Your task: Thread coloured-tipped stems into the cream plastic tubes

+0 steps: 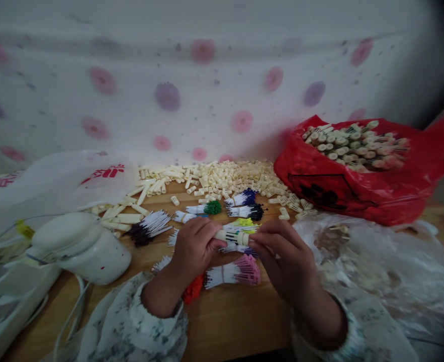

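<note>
The cream slotted tube (237,238) is held above the worktop (240,324), the left hand's (195,244) fingers clamped on one end, the right hand's (288,255) pinching the other. It looks light, stiff, perhaps slick; I'd grip the solid ends.

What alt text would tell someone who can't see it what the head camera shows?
A person's left hand and right hand hold a cream tube between them over a wooden table, near bundles of thin white sticks with colored ends. Beyond lie many loose cream pieces, with a red bag full of pale tubes at the right.
</note>
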Demonstrator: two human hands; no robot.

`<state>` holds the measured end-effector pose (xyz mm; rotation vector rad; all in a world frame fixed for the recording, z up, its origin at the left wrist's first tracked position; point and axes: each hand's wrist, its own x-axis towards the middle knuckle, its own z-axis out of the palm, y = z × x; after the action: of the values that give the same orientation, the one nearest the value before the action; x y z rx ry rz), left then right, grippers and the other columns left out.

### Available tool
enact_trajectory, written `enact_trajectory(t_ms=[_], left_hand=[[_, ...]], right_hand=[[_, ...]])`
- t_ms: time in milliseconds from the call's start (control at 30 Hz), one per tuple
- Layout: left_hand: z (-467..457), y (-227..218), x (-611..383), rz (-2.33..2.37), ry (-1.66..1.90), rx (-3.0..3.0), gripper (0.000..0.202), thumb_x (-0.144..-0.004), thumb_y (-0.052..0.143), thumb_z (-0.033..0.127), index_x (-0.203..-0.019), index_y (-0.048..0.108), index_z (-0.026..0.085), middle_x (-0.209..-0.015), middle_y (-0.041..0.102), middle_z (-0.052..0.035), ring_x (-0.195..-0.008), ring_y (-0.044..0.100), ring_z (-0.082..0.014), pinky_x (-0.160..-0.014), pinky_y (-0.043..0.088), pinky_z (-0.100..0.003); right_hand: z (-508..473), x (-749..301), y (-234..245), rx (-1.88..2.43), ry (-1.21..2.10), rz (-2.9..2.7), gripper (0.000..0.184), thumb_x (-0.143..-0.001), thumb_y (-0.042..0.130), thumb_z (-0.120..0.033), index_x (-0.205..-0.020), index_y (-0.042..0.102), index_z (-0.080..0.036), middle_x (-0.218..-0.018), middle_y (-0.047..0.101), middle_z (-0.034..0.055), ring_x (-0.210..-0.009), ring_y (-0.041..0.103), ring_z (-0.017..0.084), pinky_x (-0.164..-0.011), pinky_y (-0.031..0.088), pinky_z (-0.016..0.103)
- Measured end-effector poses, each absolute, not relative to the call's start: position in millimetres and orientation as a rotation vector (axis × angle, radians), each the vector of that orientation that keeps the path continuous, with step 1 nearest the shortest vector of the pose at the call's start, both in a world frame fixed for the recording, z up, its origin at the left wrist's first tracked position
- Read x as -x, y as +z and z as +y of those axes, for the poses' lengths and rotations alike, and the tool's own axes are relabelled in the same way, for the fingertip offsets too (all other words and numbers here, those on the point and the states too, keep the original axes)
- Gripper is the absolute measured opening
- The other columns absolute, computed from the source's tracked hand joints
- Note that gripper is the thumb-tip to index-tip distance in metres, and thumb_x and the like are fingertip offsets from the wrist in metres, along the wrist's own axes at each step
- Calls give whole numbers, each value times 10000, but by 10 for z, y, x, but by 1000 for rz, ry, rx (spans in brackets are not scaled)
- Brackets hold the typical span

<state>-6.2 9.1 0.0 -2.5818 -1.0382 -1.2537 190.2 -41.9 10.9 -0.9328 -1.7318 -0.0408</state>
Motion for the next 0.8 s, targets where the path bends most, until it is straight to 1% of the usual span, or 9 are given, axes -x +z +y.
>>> enact_trajectory(t_ms=[100, 200, 300, 367, 500, 600, 700, 800], left_hand=[[76, -5, 67, -1028, -1265, 2587, 426, -898, 402, 523, -837, 619, 162, -705, 606, -54, -671, 543, -178, -611, 406, -281], [76, -17, 73, -1026, -1277, 2598, 415, -902, 404, 508, -827, 610, 156, -709, 600, -55, -674, 542, -178, -611, 403, -278], [83, -28, 71, -1043, -1300, 2611, 410, -904, 396, 505, -826, 598, 157, -695, 578, -45, -669, 532, -176, -600, 395, -270], [90, -34, 66, -1041, -1340, 2625, 363, -899, 432, 484, -842, 590, 162, -691, 569, -33, -668, 532, -170, -594, 391, -259], [100, -45, 64, -1018, -1412, 2668, 261, -886, 509, 424, -880, 576, 172, -731, 601, -26, -701, 556, -165, -629, 409, -252], [100, -48, 68, -1006, -1447, 2713, 213, -898, 502, 380, -914, 577, 181, -772, 628, -34, -728, 574, -169, -661, 428, -260], [97, -50, 70, -970, -1481, 2754, 228, -921, 453, 367, -949, 582, 182, -814, 646, -51, -760, 585, -175, -684, 443, -271], [97, -54, 65, -926, -1568, 2750, 265, -928, 431, 388, -967, 589, 179, -829, 654, -55, -766, 589, -171, -695, 453, -273]], right_hand=[[-401, -1910, 193, 891, 39, -1741, 76, -806, 622, -124, -821, 638, -197, -779, 602, 31, -709, 583, 142, -597, 496, 266], [-382, -1945, 277, 851, 6, -1833, 85, -819, 603, -112, -808, 632, -191, -773, 598, 33, -708, 571, 139, -603, 489, 271], [-360, -1997, 330, 786, -49, -1962, 97, -832, 593, -112, -862, 638, -192, -816, 603, 40, -748, 576, 140, -635, 494, 283], [-351, -2025, 352, 760, -54, -1990, 119, -829, 597, -114, -903, 641, -196, -842, 613, 43, -761, 587, 139, -642, 501, 283], [-347, -2034, 384, 776, -42, -1969, 145, -808, 622, -122, -920, 636, -212, -857, 627, 40, -768, 606, 147, -647, 521, 290], [-357, -2003, 401, 793, -71, -1985, 133, -795, 641, -130, -903, 622, -205, -853, 624, 43, -780, 604, 153, -654, 525, 295], [-381, -1964, 415, 813, -130, -1988, 86, -793, 653, -149, -856, 614, -193, -825, 616, 42, -755, 591, 152, -645, 513, 295], [-436, -1922, 434, 814, -198, -1990, 70, -801, 644, -155, -857, 618, -187, -822, 619, 46, -745, 579, 153, -636, 496, 299]])
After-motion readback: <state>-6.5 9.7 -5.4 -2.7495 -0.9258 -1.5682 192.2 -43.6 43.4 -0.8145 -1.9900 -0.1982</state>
